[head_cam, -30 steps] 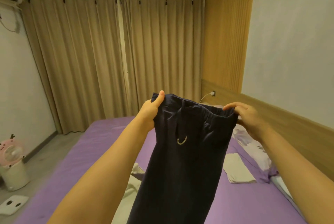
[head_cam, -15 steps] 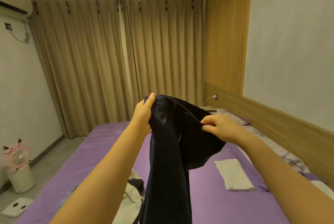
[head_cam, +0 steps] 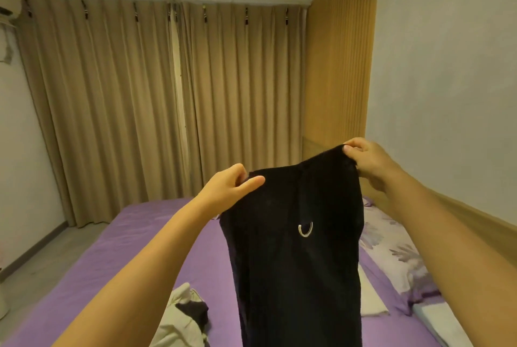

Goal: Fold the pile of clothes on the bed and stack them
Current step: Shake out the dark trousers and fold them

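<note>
Both hands on hanging dark trousers

The lower part of the dark trousers is cut off by the bottom edge. Most of the folded pale cloth on the bed is hidden behind them. The pile of clothes is cropped below. At the left edge, an air conditioner and a white object are only partly seen.

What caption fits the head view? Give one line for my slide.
Both hands, left and right, hold dark trousers up by the waistband above a purple bed.
</note>
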### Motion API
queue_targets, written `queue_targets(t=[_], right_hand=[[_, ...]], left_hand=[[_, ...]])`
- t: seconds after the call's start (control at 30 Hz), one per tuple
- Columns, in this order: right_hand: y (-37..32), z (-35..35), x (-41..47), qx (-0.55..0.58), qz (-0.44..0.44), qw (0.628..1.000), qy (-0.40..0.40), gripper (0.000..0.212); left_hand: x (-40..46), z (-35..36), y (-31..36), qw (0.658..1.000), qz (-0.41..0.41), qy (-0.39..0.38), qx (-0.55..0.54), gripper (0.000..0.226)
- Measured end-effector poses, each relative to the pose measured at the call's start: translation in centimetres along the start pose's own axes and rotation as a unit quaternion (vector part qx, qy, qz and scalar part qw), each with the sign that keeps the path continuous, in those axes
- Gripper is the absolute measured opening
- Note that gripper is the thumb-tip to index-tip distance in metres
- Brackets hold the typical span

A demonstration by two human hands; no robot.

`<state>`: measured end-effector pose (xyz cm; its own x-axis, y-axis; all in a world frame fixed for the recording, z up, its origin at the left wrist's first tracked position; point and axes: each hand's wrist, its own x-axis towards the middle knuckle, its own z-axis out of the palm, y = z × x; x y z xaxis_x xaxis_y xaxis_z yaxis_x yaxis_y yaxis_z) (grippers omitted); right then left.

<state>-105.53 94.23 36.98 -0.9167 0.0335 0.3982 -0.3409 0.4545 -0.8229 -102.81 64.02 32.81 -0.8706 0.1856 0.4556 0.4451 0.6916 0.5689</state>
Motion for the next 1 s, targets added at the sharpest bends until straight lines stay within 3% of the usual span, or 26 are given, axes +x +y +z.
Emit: queue_targets(t=[0.17, 0.27, 0.33, 0.4, 0.5, 0.6, 0.73, 0.87, 1.0], right_hand=[[-0.5, -2.3, 1.7, -0.025, -0.035, 0.999, 0.006, 0.018], [-0.2, -2.6, 2.1, -0.104, -0.061, 0.993, 0.009, 0.015], [0.4, -2.7, 2.2, -0.137, -0.064, 0.988, 0.002, 0.017], [0.9, -2.7, 1.9, -0.145, -0.054, 0.987, -0.039, 0.027], [1.2, -1.8, 1.5, -0.202, -0.040, 0.975, -0.089, 0.039], [1.7, -0.8, 1.6, -0.236, -0.039, 0.967, -0.089, 0.036], [1.9, -0.7, 1.6, -0.189, -0.056, 0.976, -0.089, 0.030], [2.7, -1.0, 1.8, -0.117, -0.045, 0.985, -0.121, 0.027], [3.9, -0.4, 2.4, -0.064, -0.043, 0.989, -0.123, 0.027]], left_hand=[[2.1, -1.0, -3.8, 0.994, -0.018, -0.106, -0.018, 0.048], [4.0, -0.3, -5.2, 0.987, -0.025, -0.158, 0.029, 0.040], [4.9, 0.3, -6.0, 0.984, -0.020, -0.159, 0.077, 0.045], [5.3, 0.6, -6.5, 0.977, -0.026, -0.158, 0.141, 0.067], [6.0, 1.0, -6.9, 0.956, -0.052, -0.178, 0.228, 0.063], [6.6, 1.6, -7.0, 0.958, -0.126, -0.179, 0.183, 0.073], [6.8, 1.2, -8.3, 0.948, -0.142, -0.216, 0.188, 0.039], [5.3, 0.3, -10.0, 0.922, -0.172, -0.347, 0.016, 0.019], [4.2, 1.8, -9.8, 0.943, -0.093, -0.320, 0.022, 0.019]])
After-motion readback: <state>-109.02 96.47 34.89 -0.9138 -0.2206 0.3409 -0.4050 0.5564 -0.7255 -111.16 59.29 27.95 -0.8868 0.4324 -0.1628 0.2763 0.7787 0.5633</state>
